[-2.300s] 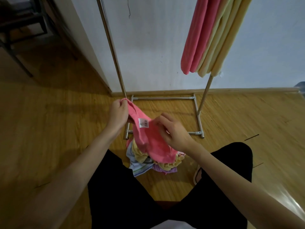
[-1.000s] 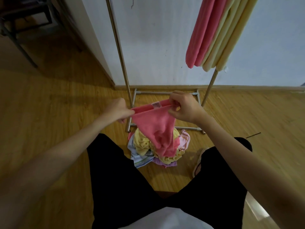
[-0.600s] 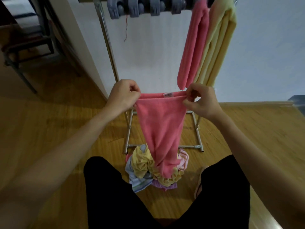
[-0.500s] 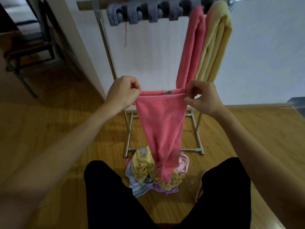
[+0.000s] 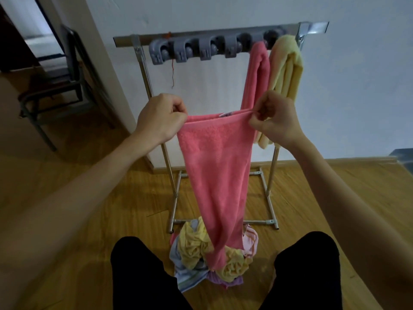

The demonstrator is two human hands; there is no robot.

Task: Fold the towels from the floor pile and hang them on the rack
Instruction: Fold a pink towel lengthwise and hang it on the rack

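Observation:
I hold a pink towel (image 5: 218,171) up in front of me by its top edge. My left hand (image 5: 159,118) grips the left corner and my right hand (image 5: 273,119) pinches the right corner. The towel hangs doubled, and its lower end reaches the floor pile of towels (image 5: 196,249), a heap of yellow, pink, purple and striped cloth. Behind stands the metal rack (image 5: 143,63) with grey clips (image 5: 190,50) along its top bar. A folded pink towel (image 5: 257,72) and a folded yellow towel (image 5: 288,70) hang at its right end.
A white wall (image 5: 357,86) runs behind the rack. A dark metal chair (image 5: 55,90) stands at the left by a doorway. My black-clad knees (image 5: 145,276) flank the pile on the wooden floor (image 5: 67,198).
Both hands have lifted the pink towel from the pile to chest height and spread its top edge taut. My view has tilted up, bringing the rack's top bar into sight.

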